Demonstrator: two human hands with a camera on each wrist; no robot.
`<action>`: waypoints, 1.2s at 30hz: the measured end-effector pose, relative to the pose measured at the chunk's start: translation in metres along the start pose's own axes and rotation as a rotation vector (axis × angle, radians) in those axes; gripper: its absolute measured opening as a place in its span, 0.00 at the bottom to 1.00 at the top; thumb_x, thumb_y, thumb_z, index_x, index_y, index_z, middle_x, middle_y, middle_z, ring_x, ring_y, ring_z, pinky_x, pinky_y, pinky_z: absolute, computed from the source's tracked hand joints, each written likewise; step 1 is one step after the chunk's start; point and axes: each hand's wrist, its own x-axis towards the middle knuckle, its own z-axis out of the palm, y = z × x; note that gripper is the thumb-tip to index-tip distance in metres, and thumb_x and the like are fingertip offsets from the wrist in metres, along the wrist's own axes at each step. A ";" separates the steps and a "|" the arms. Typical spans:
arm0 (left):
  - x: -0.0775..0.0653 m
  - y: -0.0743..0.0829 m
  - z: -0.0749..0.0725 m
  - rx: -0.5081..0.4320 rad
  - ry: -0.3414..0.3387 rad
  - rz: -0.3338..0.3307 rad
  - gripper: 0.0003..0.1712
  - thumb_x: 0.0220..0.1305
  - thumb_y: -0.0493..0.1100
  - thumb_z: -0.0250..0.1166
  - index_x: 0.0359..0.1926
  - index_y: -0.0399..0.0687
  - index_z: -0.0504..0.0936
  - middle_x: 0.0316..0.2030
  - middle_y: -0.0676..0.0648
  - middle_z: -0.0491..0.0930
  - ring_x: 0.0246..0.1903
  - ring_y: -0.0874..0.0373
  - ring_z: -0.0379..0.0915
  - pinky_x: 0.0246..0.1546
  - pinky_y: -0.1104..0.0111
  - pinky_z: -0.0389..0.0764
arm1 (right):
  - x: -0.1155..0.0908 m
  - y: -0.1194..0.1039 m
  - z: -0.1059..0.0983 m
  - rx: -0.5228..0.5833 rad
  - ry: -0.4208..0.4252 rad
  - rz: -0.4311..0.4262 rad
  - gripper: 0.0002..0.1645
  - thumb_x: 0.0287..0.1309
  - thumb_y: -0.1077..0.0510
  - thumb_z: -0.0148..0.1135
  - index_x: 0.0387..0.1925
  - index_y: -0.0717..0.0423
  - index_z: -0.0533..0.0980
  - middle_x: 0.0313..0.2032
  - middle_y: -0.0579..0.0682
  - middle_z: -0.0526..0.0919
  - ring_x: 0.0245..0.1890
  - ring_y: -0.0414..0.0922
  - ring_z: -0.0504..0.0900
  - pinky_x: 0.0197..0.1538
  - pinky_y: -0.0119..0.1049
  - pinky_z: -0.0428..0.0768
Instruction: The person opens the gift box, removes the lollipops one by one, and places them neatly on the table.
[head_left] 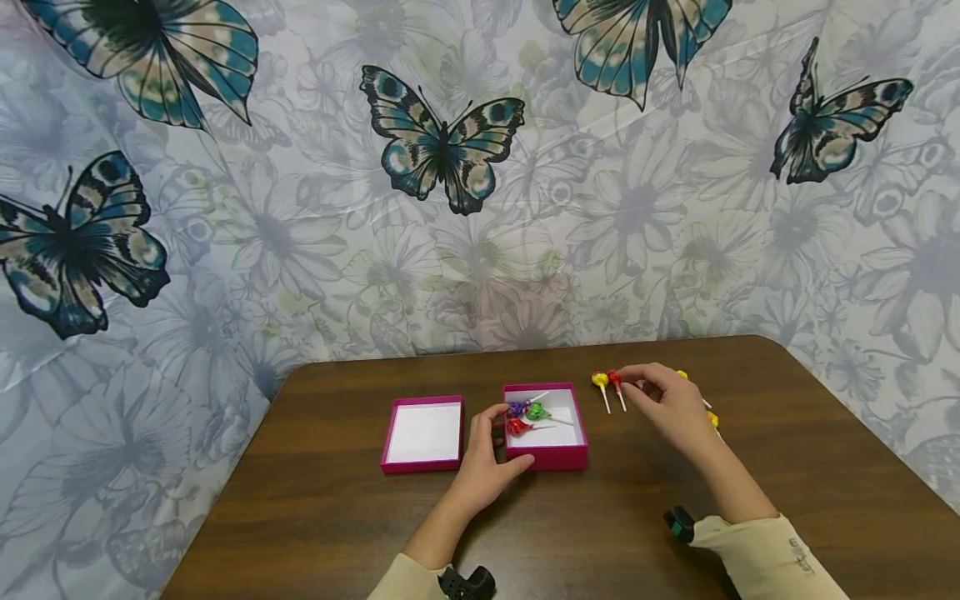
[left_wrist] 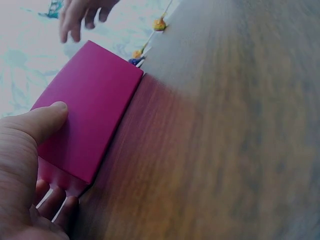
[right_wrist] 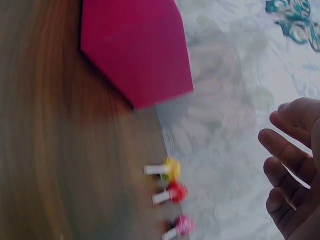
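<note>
My left hand [head_left: 482, 471] grips the corner of a magenta box [head_left: 547, 459], thumb on its front wall and fingers along the left side. Inside the box lie a purple lollipop [head_left: 517, 409], a green lollipop [head_left: 537, 411] and a red lollipop [head_left: 517, 426]. To the right, my right hand [head_left: 671, 410] hovers with loosely bent fingers, close to another red lollipop [head_left: 615, 378] beside a yellow lollipop [head_left: 600, 379]. The right wrist view shows nothing in that hand, with a pink lollipop [right_wrist: 184, 224] below. Part of the lollipop group is hidden behind the hand.
The box's magenta-rimmed lid [head_left: 423, 432] lies left of the box, white inside facing up. More yellow lollipops [head_left: 712, 419] show past the right hand. The brown wooden table [head_left: 337, 517] ends at a butterfly-patterned cloth [head_left: 480, 283] behind it.
</note>
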 end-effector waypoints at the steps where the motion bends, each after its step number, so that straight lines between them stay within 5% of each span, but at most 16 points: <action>1: 0.000 0.000 0.000 0.000 0.000 0.000 0.49 0.57 0.48 0.75 0.72 0.53 0.56 0.67 0.47 0.59 0.65 0.55 0.61 0.64 0.65 0.73 | 0.002 -0.003 0.003 0.005 -0.018 0.001 0.11 0.63 0.58 0.67 0.46 0.49 0.84 0.34 0.45 0.83 0.30 0.36 0.72 0.30 0.28 0.73; 22: 0.002 -0.004 -0.002 0.012 0.003 0.009 0.47 0.58 0.49 0.74 0.72 0.58 0.56 0.67 0.47 0.59 0.64 0.55 0.62 0.64 0.64 0.73 | 0.031 -0.046 0.072 0.046 -0.342 -0.049 0.18 0.59 0.55 0.70 0.51 0.51 0.83 0.47 0.48 0.87 0.45 0.48 0.81 0.47 0.44 0.80; 36: 0.001 -0.002 0.000 0.008 -0.008 0.017 0.48 0.58 0.49 0.74 0.72 0.58 0.55 0.68 0.47 0.58 0.64 0.55 0.63 0.64 0.64 0.74 | 0.028 -0.059 0.092 -0.066 -0.332 -0.095 0.14 0.54 0.52 0.74 0.44 0.45 0.86 0.42 0.42 0.89 0.42 0.47 0.81 0.47 0.46 0.70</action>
